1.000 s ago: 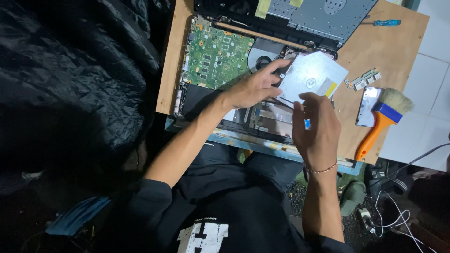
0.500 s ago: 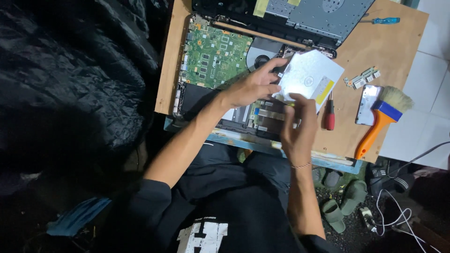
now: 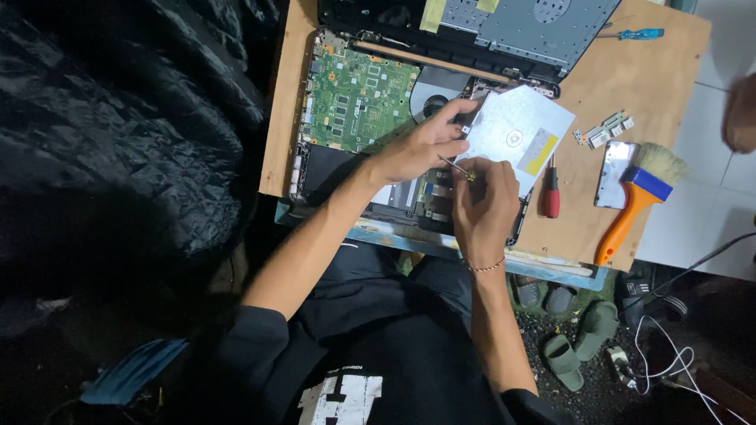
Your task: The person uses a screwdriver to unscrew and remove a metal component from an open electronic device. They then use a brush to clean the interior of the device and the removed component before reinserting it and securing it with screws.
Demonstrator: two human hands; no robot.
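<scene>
- Evidently the work in hand is on the silver optical drive (image 3: 516, 135), which lies tilted over the right part of the opened laptop base (image 3: 370, 149), just right of the green motherboard (image 3: 358, 98).
- Left hand (image 3: 417, 148) rests on the drive's left edge, fingers curled over it and pinning it; its grip is closed lightly on that edge.
- Right hand (image 3: 480, 205), just below the drive, pinches a thin metal tool (image 3: 455, 167), seemingly a small screwdriver, whose tip points at the drive's lower left corner; the grip is shut tight around it.
- Judging from this, a small screw or bracket at that corner is being worked, so the next move seems to call for a steady tip and the drive kept from sliding.
- Right of the drive on the wooden tabletop (image 3: 630, 79) lie a red-handled screwdriver (image 3: 551, 193), a small metal bracket (image 3: 605, 130), an orange-handled brush (image 3: 634, 201), and farther up a blue screwdriver (image 3: 642, 34).
- Hard to make out: the tool's tip and any screw are too small to tell; the right palm hides the handle; the laptop lid (image 3: 504, 24) is cut off at the top edge, and a blurred shape at the right edge cannot be identified.
</scene>
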